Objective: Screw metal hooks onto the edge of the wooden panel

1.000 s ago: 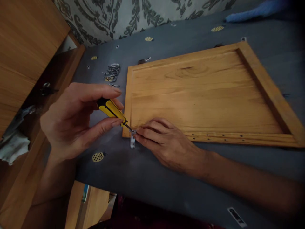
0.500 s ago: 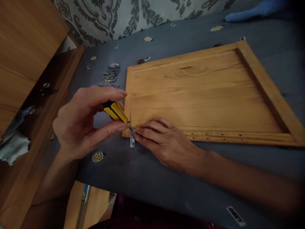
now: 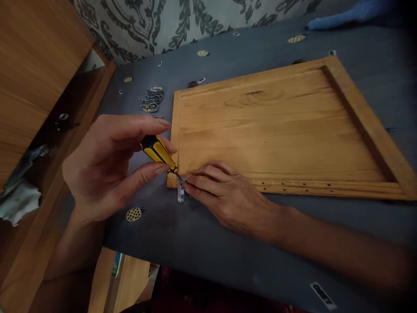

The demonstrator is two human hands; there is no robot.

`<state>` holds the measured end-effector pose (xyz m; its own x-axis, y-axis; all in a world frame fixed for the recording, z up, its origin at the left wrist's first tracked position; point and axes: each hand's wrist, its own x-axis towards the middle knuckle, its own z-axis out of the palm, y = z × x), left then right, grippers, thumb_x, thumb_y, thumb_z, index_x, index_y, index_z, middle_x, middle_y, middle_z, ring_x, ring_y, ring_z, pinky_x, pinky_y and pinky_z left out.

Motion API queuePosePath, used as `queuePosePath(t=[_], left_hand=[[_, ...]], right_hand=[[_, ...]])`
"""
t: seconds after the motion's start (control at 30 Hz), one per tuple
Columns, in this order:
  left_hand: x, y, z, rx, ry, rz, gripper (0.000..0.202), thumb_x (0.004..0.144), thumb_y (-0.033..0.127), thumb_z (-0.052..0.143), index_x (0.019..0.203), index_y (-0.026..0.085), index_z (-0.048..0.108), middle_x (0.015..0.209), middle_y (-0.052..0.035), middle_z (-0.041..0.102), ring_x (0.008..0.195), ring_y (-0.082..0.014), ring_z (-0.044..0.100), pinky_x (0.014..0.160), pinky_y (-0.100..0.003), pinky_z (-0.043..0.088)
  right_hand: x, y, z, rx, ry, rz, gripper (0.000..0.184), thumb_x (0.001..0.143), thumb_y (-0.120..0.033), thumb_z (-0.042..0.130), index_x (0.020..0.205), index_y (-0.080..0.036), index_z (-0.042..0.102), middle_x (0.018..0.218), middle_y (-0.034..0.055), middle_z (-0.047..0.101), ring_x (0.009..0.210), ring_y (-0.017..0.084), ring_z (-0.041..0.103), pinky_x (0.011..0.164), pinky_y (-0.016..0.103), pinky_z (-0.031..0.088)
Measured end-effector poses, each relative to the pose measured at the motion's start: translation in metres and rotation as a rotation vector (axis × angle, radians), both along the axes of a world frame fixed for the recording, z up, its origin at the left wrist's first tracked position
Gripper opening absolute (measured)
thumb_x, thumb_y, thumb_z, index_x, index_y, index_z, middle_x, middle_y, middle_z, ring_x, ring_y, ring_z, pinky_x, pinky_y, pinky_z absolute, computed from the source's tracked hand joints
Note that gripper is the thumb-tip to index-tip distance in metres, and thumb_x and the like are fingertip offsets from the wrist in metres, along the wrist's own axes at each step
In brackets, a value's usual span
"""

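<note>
My left hand [image 3: 109, 167] is closed around a small yellow and black screwdriver [image 3: 157, 152], thumb low on the handle and index finger lifted off it. The screwdriver tilts down to the right. Its tip meets a small metal hook [image 3: 180, 193] at the near left corner of a framed wooden panel [image 3: 260, 130]. The curved part of the hook hangs past the panel's near edge. My right hand [image 3: 228, 195] lies over that edge, fingertips pressed on the hook's inner end and partly hiding it. Any screw under the tip is too small to make out.
Several more metal hooks [image 3: 154, 99] lie in a pile left of the panel on the grey patterned cloth [image 3: 202, 234]. Small holes run along the panel's near rail. An open wooden drawer [image 3: 55, 174] stands at the left; a blue cloth [image 3: 352, 15] lies at the far right.
My left hand has shifted slightly left and loosened, its thumb and index finger sliding back along the handle. My right hand, the hook and the panel stay put.
</note>
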<state>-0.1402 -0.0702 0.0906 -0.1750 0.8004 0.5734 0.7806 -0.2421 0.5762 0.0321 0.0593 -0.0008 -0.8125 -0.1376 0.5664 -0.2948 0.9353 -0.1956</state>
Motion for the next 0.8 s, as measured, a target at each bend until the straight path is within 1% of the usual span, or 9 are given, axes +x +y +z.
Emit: queuePosePath(t=[0.13, 0.2, 0.27, 0.37, 0.47, 0.53, 0.67, 0.8], left_hand=[[-0.0033, 0.0032, -0.0018, -0.007, 0.008, -0.027, 0.049, 0.078, 0.019, 0.077, 0.122, 0.035, 0.063, 0.111, -0.0011, 0.068, 0.087, -0.0209, 0.071, 0.070, -0.037, 0.064], [-0.0048, 0.0052, -0.0036, 0.027, 0.059, -0.020, 0.052, 0.075, 0.022, 0.080, 0.123, 0.036, 0.064, 0.108, -0.0020, 0.070, 0.088, -0.0235, 0.071, 0.065, -0.037, 0.063], [-0.0050, 0.0063, -0.0053, 0.064, 0.097, -0.009, 0.055, 0.071, 0.024, 0.083, 0.122, 0.034, 0.065, 0.106, -0.0029, 0.072, 0.090, -0.0247, 0.070, 0.063, -0.036, 0.062], [-0.0030, 0.0056, -0.0063, 0.093, 0.104, 0.006, 0.054, 0.071, 0.025, 0.084, 0.121, 0.032, 0.065, 0.108, -0.0020, 0.071, 0.092, -0.0227, 0.069, 0.068, -0.034, 0.064], [-0.0011, 0.0039, -0.0048, 0.071, 0.061, 0.024, 0.048, 0.075, 0.024, 0.080, 0.120, 0.033, 0.066, 0.110, -0.0011, 0.070, 0.093, -0.0222, 0.069, 0.076, -0.037, 0.065], [-0.0011, 0.0034, -0.0024, 0.044, 0.035, 0.003, 0.046, 0.077, 0.020, 0.079, 0.119, 0.033, 0.066, 0.110, -0.0016, 0.070, 0.091, -0.0228, 0.070, 0.076, -0.038, 0.065], [-0.0039, 0.0036, 0.0023, 0.037, 0.098, -0.073, 0.048, 0.078, 0.015, 0.076, 0.122, 0.032, 0.065, 0.111, -0.0015, 0.071, 0.089, -0.0234, 0.071, 0.073, -0.039, 0.065], [-0.0073, 0.0035, 0.0007, -0.009, 0.101, -0.070, 0.052, 0.078, 0.015, 0.076, 0.124, 0.036, 0.063, 0.115, 0.0013, 0.070, 0.091, -0.0231, 0.071, 0.075, -0.039, 0.065]], right_hand=[[0.0003, 0.0001, -0.0003, -0.003, 0.003, 0.006, 0.030, 0.097, -0.010, 0.041, 0.112, -0.007, 0.067, 0.102, 0.0100, 0.071, 0.098, 0.023, 0.056, 0.088, 0.040, 0.044], [0.0007, 0.0001, -0.0003, -0.003, 0.001, 0.006, 0.031, 0.097, -0.011, 0.040, 0.112, -0.008, 0.067, 0.103, 0.0099, 0.071, 0.098, 0.023, 0.056, 0.088, 0.040, 0.044], [0.0009, 0.0001, -0.0001, 0.003, -0.005, -0.001, 0.031, 0.098, -0.011, 0.039, 0.112, -0.009, 0.067, 0.104, 0.0094, 0.072, 0.098, 0.023, 0.056, 0.088, 0.040, 0.044], [0.0009, 0.0000, 0.0007, 0.004, -0.011, -0.009, 0.032, 0.099, -0.012, 0.038, 0.112, -0.009, 0.067, 0.105, 0.0086, 0.072, 0.099, 0.023, 0.057, 0.089, 0.040, 0.045], [0.0008, -0.0001, 0.0012, -0.005, 0.000, -0.008, 0.031, 0.099, -0.012, 0.039, 0.110, -0.007, 0.067, 0.104, 0.0087, 0.072, 0.097, 0.023, 0.057, 0.088, 0.039, 0.045], [0.0007, -0.0003, 0.0010, 0.002, 0.005, -0.011, 0.030, 0.098, -0.011, 0.039, 0.110, -0.008, 0.067, 0.103, 0.0086, 0.072, 0.096, 0.023, 0.058, 0.087, 0.039, 0.045], [0.0003, -0.0006, 0.0007, 0.021, 0.000, -0.015, 0.031, 0.098, -0.011, 0.039, 0.113, -0.011, 0.066, 0.104, 0.0081, 0.072, 0.097, 0.023, 0.058, 0.087, 0.039, 0.045], [0.0005, -0.0002, 0.0023, 0.025, -0.009, -0.007, 0.031, 0.100, -0.013, 0.038, 0.110, -0.011, 0.067, 0.104, 0.0079, 0.072, 0.097, 0.023, 0.058, 0.087, 0.040, 0.045]])
